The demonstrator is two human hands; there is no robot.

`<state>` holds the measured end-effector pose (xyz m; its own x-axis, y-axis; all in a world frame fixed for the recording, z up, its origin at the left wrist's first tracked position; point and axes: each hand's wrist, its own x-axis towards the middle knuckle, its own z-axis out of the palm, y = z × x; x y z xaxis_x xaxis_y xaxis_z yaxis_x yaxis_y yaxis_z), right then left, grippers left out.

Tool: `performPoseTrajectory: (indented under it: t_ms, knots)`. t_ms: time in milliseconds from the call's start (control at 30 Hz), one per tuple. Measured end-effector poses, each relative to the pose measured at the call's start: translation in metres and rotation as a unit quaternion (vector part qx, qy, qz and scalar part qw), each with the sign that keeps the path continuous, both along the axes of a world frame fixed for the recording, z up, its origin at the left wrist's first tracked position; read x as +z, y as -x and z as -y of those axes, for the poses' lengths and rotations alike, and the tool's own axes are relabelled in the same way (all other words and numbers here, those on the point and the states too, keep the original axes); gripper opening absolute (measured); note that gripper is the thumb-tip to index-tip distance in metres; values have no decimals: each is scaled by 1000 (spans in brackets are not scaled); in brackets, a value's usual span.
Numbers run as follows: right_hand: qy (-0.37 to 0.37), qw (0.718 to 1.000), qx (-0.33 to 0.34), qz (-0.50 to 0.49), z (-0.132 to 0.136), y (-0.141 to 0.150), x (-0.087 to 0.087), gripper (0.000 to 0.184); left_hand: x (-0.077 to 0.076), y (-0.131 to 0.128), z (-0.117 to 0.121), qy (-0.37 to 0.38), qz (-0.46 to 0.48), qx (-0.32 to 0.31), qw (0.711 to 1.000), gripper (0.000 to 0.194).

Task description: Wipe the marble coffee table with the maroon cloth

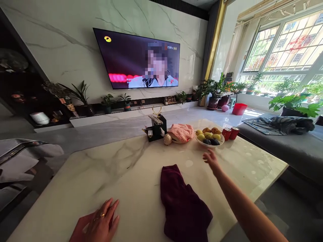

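Right grip (210, 158) open, empty, stretched far over the desk (121, 168); I see the fruit plate (209, 137) just beyond it. Left grip (102, 223) flat, near edge. Maroon cloth (181, 205) lies between them, long axis near-to-far.

I see a black desk organiser with gold antlers (156, 127) at the marble table's (121, 168) far edge, a folded pink cloth (181, 132) beside it, two red cans (230, 133) toward the far right corner.
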<state>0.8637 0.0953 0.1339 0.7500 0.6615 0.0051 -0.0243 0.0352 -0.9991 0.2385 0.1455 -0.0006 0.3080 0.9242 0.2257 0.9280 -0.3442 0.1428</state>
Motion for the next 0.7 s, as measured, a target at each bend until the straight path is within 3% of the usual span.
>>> performPoseTrajectory:
  t_ms: [33, 67, 133, 167, 233, 267, 367, 467, 633, 700]
  knots:
    - [9, 998, 48, 40, 19, 26, -8, 81, 3, -2, 1, 2, -6, 0, 1000, 70]
    - [24, 975, 154, 158, 38, 53, -16, 84, 5, -4, 2, 3, -12, -2, 1000, 71]
    - [105, 867, 340, 350, 76, 101, -31, 98, 10, -8, 4, 5, -20, -4, 1000, 71]
    - [165, 805, 412, 393, 92, 121, -37, 112, 11, -9, 5, 5, -23, -4, 1000, 71]
    - [252, 719, 490, 424, 111, 150, -43, 128, 12, -11, 5, 6, -28, -5, 1000, 69]
    - [276, 697, 505, 427, 113, 160, -45, 129, 11, -12, 5, 4, -28, -6, 1000, 69]
    - [285, 693, 486, 450, 99, 171, -48, 115, 6, -11, 3, -6, -18, -14, 1000, 66]
    - [269, 705, 434, 493, 62, 168, -48, 101, 1, -7, 2, -23, -7, -14, 1000, 61]
    - [227, 672, 447, 545, -1, 170, -44, 125, 4, -2, 1, -33, -9, -28, 999, 62]
    - [210, 663, 468, 546, -20, 173, -44, 116, 8, -3, 2, -24, -15, -26, 999, 65]
